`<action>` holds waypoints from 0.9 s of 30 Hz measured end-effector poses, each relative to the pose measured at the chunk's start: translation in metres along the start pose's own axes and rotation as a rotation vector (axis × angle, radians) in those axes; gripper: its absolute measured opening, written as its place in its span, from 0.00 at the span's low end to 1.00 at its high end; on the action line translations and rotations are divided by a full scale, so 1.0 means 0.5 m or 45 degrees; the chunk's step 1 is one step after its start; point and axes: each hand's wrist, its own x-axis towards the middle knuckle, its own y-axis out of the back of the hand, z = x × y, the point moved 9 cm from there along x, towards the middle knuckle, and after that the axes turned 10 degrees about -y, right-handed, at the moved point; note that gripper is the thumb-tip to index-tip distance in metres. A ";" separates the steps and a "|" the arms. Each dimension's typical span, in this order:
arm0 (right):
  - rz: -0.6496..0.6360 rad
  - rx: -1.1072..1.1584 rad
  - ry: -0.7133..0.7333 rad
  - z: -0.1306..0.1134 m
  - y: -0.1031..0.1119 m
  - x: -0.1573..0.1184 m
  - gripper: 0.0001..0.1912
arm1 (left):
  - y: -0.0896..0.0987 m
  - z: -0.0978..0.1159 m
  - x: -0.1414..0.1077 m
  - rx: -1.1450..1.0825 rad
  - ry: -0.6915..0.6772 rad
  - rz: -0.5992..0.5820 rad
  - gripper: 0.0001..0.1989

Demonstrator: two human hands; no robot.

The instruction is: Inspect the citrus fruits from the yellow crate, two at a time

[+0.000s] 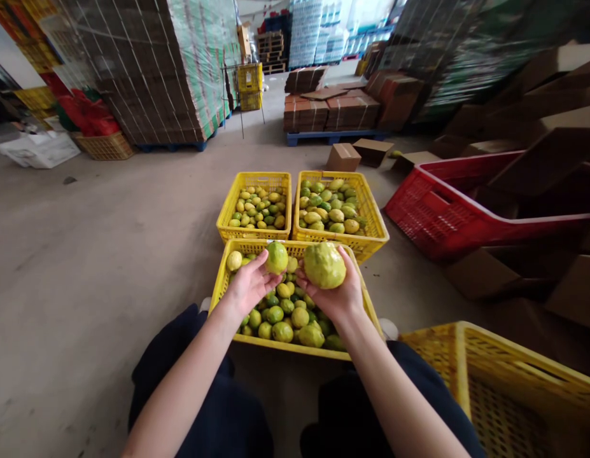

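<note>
Both my hands are raised over a yellow plastic crate (295, 348) full of green and yellow lemons (282, 331). My left hand (251, 280) is closed around a small green lemon (277, 257), thumb on its near side. In my right hand (342, 292) rests a much larger, lumpy yellow-green lemon (324, 265), with the fingers curled beneath and around it. The two held fruits are side by side, a small gap between them. Part of the crate's contents is hidden behind my hands and forearms.
Just beyond stand two more yellow crates, the left one (254, 234) with smaller lemons, the right one (371, 239) with larger ones. A red crate (428, 222) with cardboard is at right. Another yellow crate (459, 356) sits by my right leg. Flattened cartons (352, 111) lie on a blue pallet.
</note>
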 end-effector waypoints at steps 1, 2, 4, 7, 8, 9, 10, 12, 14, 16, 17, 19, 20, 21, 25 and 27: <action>-0.003 -0.002 0.004 -0.002 0.001 0.000 0.16 | 0.000 -0.001 0.001 -0.005 0.000 -0.002 0.09; 0.003 -0.009 0.005 -0.003 0.002 0.001 0.17 | 0.001 -0.001 0.002 -0.015 -0.002 -0.001 0.08; 0.019 -0.033 -0.009 -0.004 0.003 0.002 0.18 | 0.003 0.000 0.004 -0.042 -0.017 0.011 0.08; 0.057 -0.044 -0.008 -0.007 0.005 0.003 0.19 | 0.007 0.002 0.007 -0.065 -0.041 0.024 0.10; 0.082 -0.042 -0.001 -0.008 0.008 0.004 0.19 | 0.007 0.002 0.007 -0.072 -0.041 0.024 0.11; 0.107 -0.039 0.008 -0.009 0.012 0.005 0.19 | 0.006 0.002 0.006 -0.079 -0.035 0.022 0.11; 0.133 -0.035 0.013 -0.009 0.016 0.006 0.18 | 0.006 0.002 0.005 -0.086 -0.023 0.022 0.12; 0.160 -0.021 0.000 -0.006 0.024 0.010 0.18 | 0.005 0.002 0.002 -0.091 0.003 0.022 0.14; 0.162 -0.016 -0.037 0.001 0.030 0.015 0.18 | 0.002 0.003 0.001 -0.089 0.017 0.009 0.15; 0.165 -0.015 -0.076 0.008 0.037 0.019 0.18 | -0.003 0.003 0.001 -0.090 0.021 -0.014 0.16; 0.168 -0.013 -0.089 0.011 0.039 0.020 0.18 | -0.005 0.003 0.002 -0.085 0.019 -0.017 0.16; 0.164 -0.010 -0.101 0.015 0.039 0.021 0.18 | -0.002 0.004 0.005 -0.052 -0.002 0.013 0.13; 0.155 -0.010 -0.101 0.016 0.037 0.021 0.18 | 0.002 0.005 0.007 -0.027 -0.020 0.043 0.11; 0.149 -0.013 -0.096 0.016 0.034 0.019 0.17 | 0.006 0.006 0.007 0.001 -0.033 0.076 0.09; 0.212 -0.059 -0.079 0.010 0.031 0.010 0.16 | 0.018 0.001 0.006 0.095 -0.004 0.140 0.11; 0.245 -0.109 -0.141 0.016 0.032 0.008 0.16 | 0.019 -0.002 0.003 0.100 0.028 0.124 0.17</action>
